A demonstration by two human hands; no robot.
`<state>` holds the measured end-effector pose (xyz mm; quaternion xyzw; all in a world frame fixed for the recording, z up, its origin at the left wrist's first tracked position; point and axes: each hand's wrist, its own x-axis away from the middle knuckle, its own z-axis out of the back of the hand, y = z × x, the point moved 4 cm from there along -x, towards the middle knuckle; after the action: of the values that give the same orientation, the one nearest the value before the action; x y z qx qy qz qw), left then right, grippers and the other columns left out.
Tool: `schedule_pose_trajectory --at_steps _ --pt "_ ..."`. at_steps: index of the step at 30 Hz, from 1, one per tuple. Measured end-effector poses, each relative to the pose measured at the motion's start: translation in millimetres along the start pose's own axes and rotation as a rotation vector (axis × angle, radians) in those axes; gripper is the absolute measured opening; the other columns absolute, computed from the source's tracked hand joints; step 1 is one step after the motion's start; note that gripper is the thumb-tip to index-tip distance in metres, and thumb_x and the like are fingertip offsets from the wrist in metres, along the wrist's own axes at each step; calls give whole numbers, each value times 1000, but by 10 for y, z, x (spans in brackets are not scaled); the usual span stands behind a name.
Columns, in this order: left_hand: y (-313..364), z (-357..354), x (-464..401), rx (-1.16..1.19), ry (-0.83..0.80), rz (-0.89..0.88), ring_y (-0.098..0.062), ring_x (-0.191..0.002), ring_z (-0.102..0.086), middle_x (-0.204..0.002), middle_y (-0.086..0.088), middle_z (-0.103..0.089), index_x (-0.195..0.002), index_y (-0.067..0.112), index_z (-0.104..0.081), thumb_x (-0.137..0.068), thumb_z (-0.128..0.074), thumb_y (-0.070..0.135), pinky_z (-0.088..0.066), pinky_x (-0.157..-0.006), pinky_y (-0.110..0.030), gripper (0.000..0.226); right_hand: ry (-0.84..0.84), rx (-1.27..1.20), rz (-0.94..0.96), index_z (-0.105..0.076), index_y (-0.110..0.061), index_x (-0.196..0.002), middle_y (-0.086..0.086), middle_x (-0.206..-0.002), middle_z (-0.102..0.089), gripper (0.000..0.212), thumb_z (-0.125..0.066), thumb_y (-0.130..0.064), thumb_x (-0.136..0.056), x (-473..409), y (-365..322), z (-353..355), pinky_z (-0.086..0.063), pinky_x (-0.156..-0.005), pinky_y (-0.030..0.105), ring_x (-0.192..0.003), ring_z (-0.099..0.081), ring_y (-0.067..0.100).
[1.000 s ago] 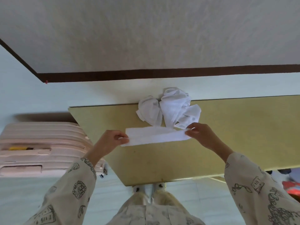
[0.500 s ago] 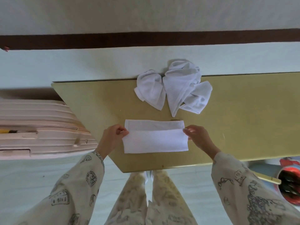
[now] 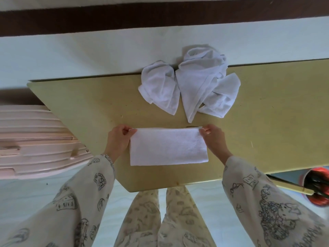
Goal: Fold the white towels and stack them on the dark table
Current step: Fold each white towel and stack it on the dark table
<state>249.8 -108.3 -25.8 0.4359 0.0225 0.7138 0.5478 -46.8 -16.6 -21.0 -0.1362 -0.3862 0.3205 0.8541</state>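
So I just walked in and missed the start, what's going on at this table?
A person is folding white towels. The left hand and right hand each pinch a far corner of a folded towel lying flat on the table. Two crumpled towels wait unfolded near the far edge. No stack exists yet.

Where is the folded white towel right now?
The folded towel lies flat near the table's front edge, between the left hand and right hand, below the crumpled towels.
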Motion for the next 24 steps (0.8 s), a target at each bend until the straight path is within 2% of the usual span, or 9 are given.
schedule_pose_trajectory --at_steps 4,8,19,21,24 --pt "-8 -30 -30 -20 1 8 -20 -80 -58 -87 -5 -64 -95 9 -64 -87 -60 28 -39 -70 -26 21 -5 60 -8 -62 -6 -102 8 -102 -67 21 -52 -20 -91 -26 -12 -18 -42 -82 31 -98 -59 26" --pt "-19 -39 -40 -25 3 14 -22 -82 -59 -86 -5 -64 -94 10 -63 -88 -58 29 -39 -71 -27 21 -16 106 -10 -60 -6 -105 9 -104 -66 22 -50 -21 -92 -43 -29 -18 -40 -80 30 -99 -59 27" --pt "43 -43 -14 -59 20 -25 -18 -77 -53 -82 -2 -59 -94 10 -60 -92 -52 28 -35 -69 -26 20 -18 127 -22 -57 -5 -108 9 -109 -64 24 -47 -22 -94 -35 -66 -25 -40 -81 32 -101 -57 28" --pt "47 -48 9 -44 26 -50 -16 -74 -51 -81 -1 -57 -94 11 -57 -93 -50 28 -34 -65 -23 18 -13 126 -12 -56 -5 -107 10 -106 -64 24 -46 -22 -94 -21 -80 -23 -40 -79 32 -98 -57 29" --pt "46 -67 43 -26 20 -105 -13 -60 -46 -69 2 -53 -91 11 -52 -95 -48 26 -34 -51 -22 16 6 151 29 -53 -4 -104 12 -97 -64 21 -45 -21 -95 10 -90 -20 -40 -73 32 -89 -58 30"
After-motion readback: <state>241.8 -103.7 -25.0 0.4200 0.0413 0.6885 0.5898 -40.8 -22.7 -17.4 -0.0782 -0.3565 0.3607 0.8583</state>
